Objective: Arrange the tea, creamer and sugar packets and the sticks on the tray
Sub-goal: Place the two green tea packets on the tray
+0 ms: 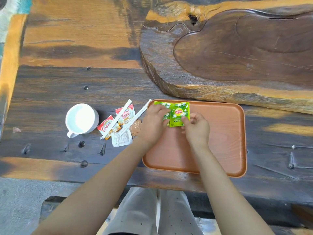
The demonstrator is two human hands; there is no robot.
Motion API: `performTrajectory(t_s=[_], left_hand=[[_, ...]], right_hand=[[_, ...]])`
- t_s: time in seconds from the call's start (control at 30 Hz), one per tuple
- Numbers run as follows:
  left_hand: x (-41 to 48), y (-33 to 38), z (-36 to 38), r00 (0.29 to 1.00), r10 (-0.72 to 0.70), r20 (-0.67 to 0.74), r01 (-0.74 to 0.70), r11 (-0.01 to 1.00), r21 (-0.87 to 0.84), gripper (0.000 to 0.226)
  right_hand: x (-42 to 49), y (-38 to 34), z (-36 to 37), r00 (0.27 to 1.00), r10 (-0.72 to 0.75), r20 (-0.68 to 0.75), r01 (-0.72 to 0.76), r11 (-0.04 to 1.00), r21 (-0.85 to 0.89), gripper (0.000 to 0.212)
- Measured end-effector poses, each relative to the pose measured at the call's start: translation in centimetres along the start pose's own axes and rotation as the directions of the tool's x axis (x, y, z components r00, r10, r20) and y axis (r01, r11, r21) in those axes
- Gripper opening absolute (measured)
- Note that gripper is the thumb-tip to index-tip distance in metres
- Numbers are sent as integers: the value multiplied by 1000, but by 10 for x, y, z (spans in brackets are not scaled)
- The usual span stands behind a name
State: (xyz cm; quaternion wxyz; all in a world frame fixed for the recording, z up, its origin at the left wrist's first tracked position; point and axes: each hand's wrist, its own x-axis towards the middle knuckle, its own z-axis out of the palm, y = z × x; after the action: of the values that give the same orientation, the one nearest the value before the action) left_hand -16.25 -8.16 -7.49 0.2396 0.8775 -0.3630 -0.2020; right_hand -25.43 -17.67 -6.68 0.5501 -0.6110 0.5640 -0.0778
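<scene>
Two green tea packets overlap at the far left corner of the brown tray point(220, 136). My right hand point(196, 128) pinches the lower edge of the front tea packet point(179, 114). My left hand point(153, 122) holds the rear tea packet point(160, 104), which is partly hidden behind the front one. Left of the tray lie two red-and-white creamer packets point(108, 127) point(126, 114), two white paper-wrapped sticks point(116, 118) point(135, 117), a white sugar packet point(121, 139) and a brown sugar packet point(135, 127).
A white mug point(81, 118) stands left of the packets. A thick carved wooden slab point(237, 53) rises behind the tray. The dark wooden table point(50, 92) has metal studs, and its front edge runs just below the tray.
</scene>
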Motion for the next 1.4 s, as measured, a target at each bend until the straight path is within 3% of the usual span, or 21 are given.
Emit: performTrajectory(t_s=[0.1, 0.23, 0.3, 0.37, 0.43, 0.5, 0.63, 1.07, 1.3, 1.4], left_hand=[[-2, -1, 6, 1000, 15, -17, -14, 1000, 24, 31], [-2, -6, 11, 997, 50, -63, -47, 998, 42, 30], [-1, -9, 13, 995, 64, -80, -61, 997, 42, 29], [-2, -11, 13, 990, 83, -112, -80, 996, 31, 28], [-3, -13, 11, 989, 95, -117, -92, 995, 29, 30], [-4, -15, 8, 991, 101, -86, -96, 994, 59, 31], [-6, -15, 5, 996, 83, -22, -80, 992, 97, 31], [-4, -14, 4, 994, 100, -33, -96, 989, 112, 30], [-6, -15, 0, 992, 113, -51, -110, 992, 59, 32], [-13, -21, -13, 988, 56, -145, -55, 998, 11, 31]], right_hand=[[-1, -3, 2, 991, -132, -20, 121, 951, -285, 9], [-5, 1, -3, 978, -208, -29, 142, 758, -636, 34], [-5, 4, -6, 939, -344, -16, 250, 713, -655, 34], [-4, 9, -7, 858, -501, 115, 451, 626, -636, 35], [0, 14, -7, 785, -546, 293, 596, 535, -599, 43], [7, 20, -6, 759, -525, 385, 641, 499, -584, 46], [15, 26, -8, 744, -510, 432, 663, 483, -571, 46], [18, 22, -12, 737, -500, 455, 674, 486, -556, 47], [15, 17, -11, 750, -500, 434, 660, 513, -549, 47], [10, 9, -12, 747, -537, 393, 662, 543, -516, 46]])
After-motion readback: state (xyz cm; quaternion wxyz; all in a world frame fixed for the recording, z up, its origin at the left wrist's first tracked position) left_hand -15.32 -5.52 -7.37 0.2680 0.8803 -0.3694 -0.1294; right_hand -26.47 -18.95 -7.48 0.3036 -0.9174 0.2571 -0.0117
